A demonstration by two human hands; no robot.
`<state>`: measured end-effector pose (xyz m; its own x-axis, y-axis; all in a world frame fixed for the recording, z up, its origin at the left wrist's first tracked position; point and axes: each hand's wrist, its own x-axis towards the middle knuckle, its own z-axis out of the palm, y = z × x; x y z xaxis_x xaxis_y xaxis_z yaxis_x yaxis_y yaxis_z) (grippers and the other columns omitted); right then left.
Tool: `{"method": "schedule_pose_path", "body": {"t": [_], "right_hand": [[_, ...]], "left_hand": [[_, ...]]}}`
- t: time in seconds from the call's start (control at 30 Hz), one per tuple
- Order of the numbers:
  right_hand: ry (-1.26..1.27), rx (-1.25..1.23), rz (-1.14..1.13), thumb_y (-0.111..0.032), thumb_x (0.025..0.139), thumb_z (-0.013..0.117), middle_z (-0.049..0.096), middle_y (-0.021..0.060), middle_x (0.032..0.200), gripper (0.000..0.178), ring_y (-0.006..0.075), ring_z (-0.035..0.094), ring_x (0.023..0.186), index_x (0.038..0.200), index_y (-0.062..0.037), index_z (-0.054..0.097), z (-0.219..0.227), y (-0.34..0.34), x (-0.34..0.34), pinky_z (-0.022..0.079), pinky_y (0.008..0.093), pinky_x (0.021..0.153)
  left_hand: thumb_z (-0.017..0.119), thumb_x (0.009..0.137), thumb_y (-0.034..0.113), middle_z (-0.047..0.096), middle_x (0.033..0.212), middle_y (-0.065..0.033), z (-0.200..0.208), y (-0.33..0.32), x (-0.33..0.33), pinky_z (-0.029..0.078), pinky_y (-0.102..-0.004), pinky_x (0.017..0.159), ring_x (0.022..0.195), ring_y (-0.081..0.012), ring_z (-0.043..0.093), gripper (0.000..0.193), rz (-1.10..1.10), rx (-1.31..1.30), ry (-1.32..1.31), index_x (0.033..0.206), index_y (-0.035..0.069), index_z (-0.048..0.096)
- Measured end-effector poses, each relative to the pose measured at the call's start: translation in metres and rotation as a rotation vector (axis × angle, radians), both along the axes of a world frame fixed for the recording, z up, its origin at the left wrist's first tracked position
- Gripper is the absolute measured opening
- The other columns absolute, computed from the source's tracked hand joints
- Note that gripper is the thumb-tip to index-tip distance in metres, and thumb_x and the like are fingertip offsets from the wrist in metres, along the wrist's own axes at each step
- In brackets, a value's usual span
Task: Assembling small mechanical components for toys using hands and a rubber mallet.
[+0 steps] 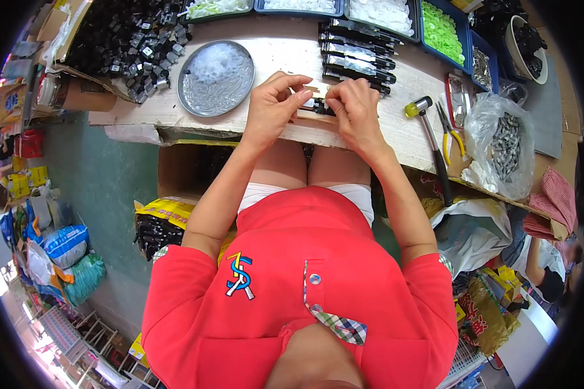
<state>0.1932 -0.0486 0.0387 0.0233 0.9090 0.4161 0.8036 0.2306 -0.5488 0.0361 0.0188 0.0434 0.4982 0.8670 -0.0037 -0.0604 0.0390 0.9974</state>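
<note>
Both my hands meet over the front edge of the white worktable. A small black part with a shiny silvery face [319, 106] lies between them, at a light wooden piece on the table edge. My right hand [358, 115] is closed with thumb and fingers at its right end. On the other side my left hand [272, 109] is curled, thumb and forefinger drawn together; what they pinch, if anything, is too small to tell. Beyond the hands lies a row of black and silver parts [357, 58]. Left of them a round metal tray [215, 104] holds small translucent pieces.
A box of black parts [136, 52] stands far left. Blue bins of white pieces [383, 14] and green pieces [442, 32] line the back. To the right lie a hammer [431, 139], yellow-handled pliers [453, 133] and a plastic bag of metal parts [505, 146].
</note>
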Motion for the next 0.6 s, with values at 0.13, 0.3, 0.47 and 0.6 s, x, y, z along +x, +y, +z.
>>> {"method": "schedule_pose_path", "body": {"t": [0.13,0.3,0.47,0.6], "right_hand": [[-0.079,0.002,-0.001,-0.007,0.074,0.058,0.049,0.0032,0.079,0.007,0.0219,0.044,0.082,0.078,-0.0095,0.052,-0.009,0.003,-0.005,0.028,0.0368,0.072],[-0.278,0.042,-0.014,-0.007,0.073,0.055,0.05,0.0027,0.08,0.008,0.0214,0.044,0.085,0.079,-0.0103,0.053,-0.015,0.004,-0.007,0.029,0.0382,0.073],[-0.104,0.053,0.01,-0.005,0.071,0.057,0.053,0.0029,0.086,0.017,0.0212,0.047,0.086,0.086,-0.0109,0.057,-0.009,-0.001,0.015,0.029,0.0376,0.074],[-0.021,0.215,-0.337,0.002,0.077,0.05,0.057,0.0127,0.077,0.013,0.0291,0.054,0.07,0.085,-0.0025,0.058,0.026,-0.02,0.097,0.042,0.0377,0.063]], "left_hand": [[0.063,0.078,0.005,0.049,0.074,0.0026,-0.007,0.003,-0.001,0.039,-0.0153,0.045,0.053,-0.0017,0.044,0.018,-0.025,0.066,0.119,0.095,0.003,0.064],[0.064,0.075,0.001,0.048,0.071,0.0023,-0.014,0.005,0.004,0.04,-0.0165,0.048,0.056,-0.003,0.045,0.018,-0.064,0.174,0.198,0.093,0.002,0.064],[0.066,0.07,0.001,0.048,0.069,0.0004,-0.003,0.012,0.01,0.039,-0.0202,0.05,0.056,-0.0046,0.045,0.019,-0.128,0.341,0.364,0.089,0.003,0.065],[0.067,0.07,0.006,0.054,0.068,-0.0016,0.018,0.041,0.02,0.039,-0.0224,0.05,0.054,-0.0061,0.046,0.017,-0.088,0.543,0.43,0.087,0.004,0.066]]}}
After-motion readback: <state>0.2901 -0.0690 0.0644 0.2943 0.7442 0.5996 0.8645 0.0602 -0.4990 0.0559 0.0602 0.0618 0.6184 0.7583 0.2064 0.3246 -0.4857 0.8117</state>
